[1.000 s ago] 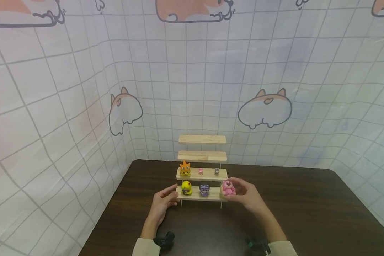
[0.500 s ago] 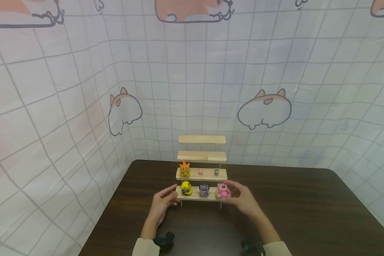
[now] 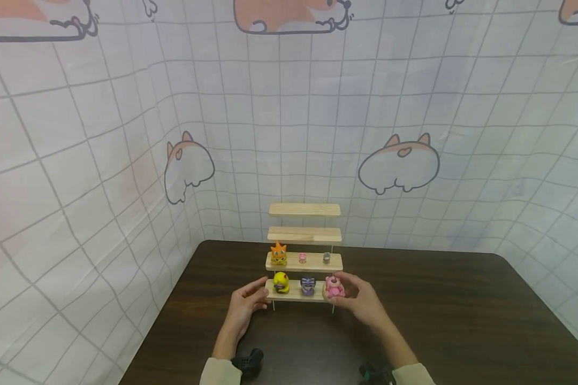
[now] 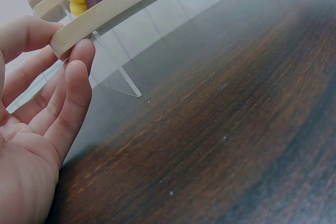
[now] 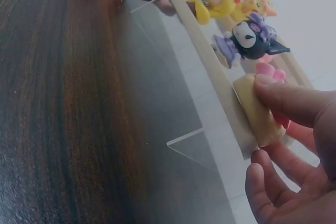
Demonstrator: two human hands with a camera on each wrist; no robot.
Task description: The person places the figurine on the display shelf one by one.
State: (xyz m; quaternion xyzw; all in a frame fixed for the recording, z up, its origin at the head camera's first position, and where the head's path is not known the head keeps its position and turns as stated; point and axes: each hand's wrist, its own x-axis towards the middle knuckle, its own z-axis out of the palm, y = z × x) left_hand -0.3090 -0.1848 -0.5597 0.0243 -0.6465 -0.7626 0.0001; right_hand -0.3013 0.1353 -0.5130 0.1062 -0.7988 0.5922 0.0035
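Observation:
A tiered wooden display stand [image 3: 305, 233] has its bottom board [image 4: 100, 18] pinched at the left end by my left hand [image 3: 244, 303], with fingers above and below the wood. My right hand [image 3: 363, 302] holds a pink bear figurine [image 3: 334, 287] at the board's right end. Its cream base [image 5: 255, 109] lies against the board top in the right wrist view, with my thumb over it; much of the bear is hidden there. On the same board stand a yellow-haired figurine [image 3: 281, 283] and a purple-and-black figurine [image 5: 247, 40].
One tier up are an orange-and-yellow figurine [image 3: 279, 254], a tiny pink figure [image 3: 302, 258] and a tiny grey one [image 3: 326, 258]. Clear supports [image 5: 184, 137] hold the stand on the dark wooden table [image 3: 438, 299]. A grid-patterned cloth [image 3: 298, 117] hangs behind.
My right hand has carried the pink bear figurine leftward, from beside the bottom board's right end onto it. My left hand stays in the same place.

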